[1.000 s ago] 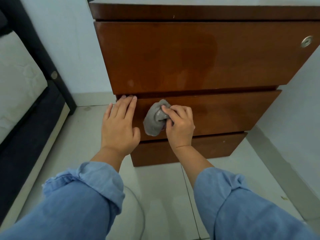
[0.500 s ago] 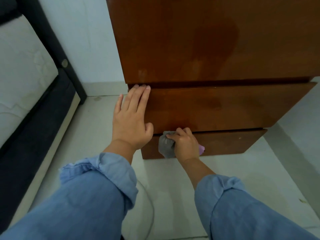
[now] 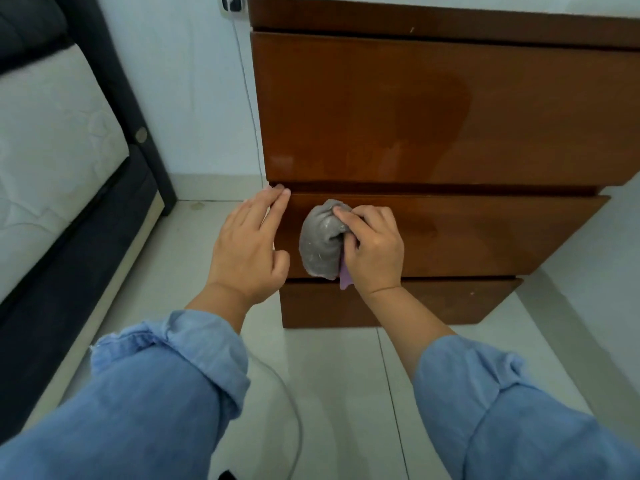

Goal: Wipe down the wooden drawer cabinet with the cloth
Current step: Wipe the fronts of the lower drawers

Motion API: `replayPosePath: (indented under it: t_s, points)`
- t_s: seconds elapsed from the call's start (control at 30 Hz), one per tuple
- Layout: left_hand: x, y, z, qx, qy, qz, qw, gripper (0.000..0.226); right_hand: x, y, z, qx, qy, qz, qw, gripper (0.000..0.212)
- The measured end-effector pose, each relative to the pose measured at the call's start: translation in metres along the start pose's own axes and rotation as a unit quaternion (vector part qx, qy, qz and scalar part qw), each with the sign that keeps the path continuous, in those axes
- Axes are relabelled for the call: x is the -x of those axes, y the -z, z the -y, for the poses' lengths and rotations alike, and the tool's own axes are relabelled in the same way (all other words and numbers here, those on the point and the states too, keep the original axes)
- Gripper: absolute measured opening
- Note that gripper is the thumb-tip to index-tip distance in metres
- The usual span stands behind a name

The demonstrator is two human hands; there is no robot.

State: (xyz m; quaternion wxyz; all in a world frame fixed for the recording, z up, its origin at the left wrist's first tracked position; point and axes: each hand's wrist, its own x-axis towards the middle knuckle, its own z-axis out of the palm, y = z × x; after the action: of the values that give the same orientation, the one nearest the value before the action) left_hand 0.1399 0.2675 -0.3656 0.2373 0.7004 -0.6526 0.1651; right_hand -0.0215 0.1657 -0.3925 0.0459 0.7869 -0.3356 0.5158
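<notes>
Two rolled blue sleeves [image 3: 180,372] fill the near edge, one on each forearm, over a pale tiled floor [image 3: 332,375] where a thin white cable [image 3: 294,410] curves. Past them, the left hand [image 3: 247,247] lies flat with straight, close-set fingers [image 3: 273,199] whose tips reach the upper left corner of the middle drawer [image 3: 485,233]. Just right of its thumb, the right hand [image 3: 375,251] grips one bunched grey cloth [image 3: 320,242], fingers curled round it and pressing it against that drawer front. The cloth's long axis runs up and down the drawer face, and a lilac corner shows below the palm. The wooden cabinet [image 3: 433,109] shows three drawer fronts stacked, long axes horizontal. Well left of the fingers stands a dark bed frame [image 3: 114,109] with one pale mattress [image 3: 52,150].
</notes>
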Motion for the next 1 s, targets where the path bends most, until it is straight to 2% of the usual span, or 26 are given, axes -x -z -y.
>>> replayPosePath:
  t_s: [0.13,0.43,0.63,0.8,0.93,1.0]
  points:
    - [0.002,-0.008,-0.002,0.028,0.02,-0.022,0.999,0.07,0.007,-0.015,0.009,0.048,0.08,0.036,0.995,0.021]
    - [-0.002,-0.013,0.005,0.048,0.005,-0.058,0.997,0.066,0.033,-0.048,0.022,0.082,0.147,0.088,0.982,0.013]
    - [-0.002,-0.018,0.009,0.065,-0.006,-0.075,0.995,0.069,0.054,-0.068,0.023,0.05,0.141,0.092,0.984,0.013]
    - [-0.001,-0.021,0.009,0.067,0.002,-0.071,0.995,0.069,0.076,-0.081,0.019,0.07,0.17,0.161,0.97,0.012]
    - [-0.001,-0.019,0.01,0.057,-0.005,-0.063,0.996,0.07,0.099,-0.071,0.013,0.132,0.111,0.257,0.951,0.033]
    - [0.001,-0.019,0.009,0.048,-0.002,-0.062,0.997,0.071,0.102,-0.062,0.007,0.13,0.068,0.263,0.954,0.043]
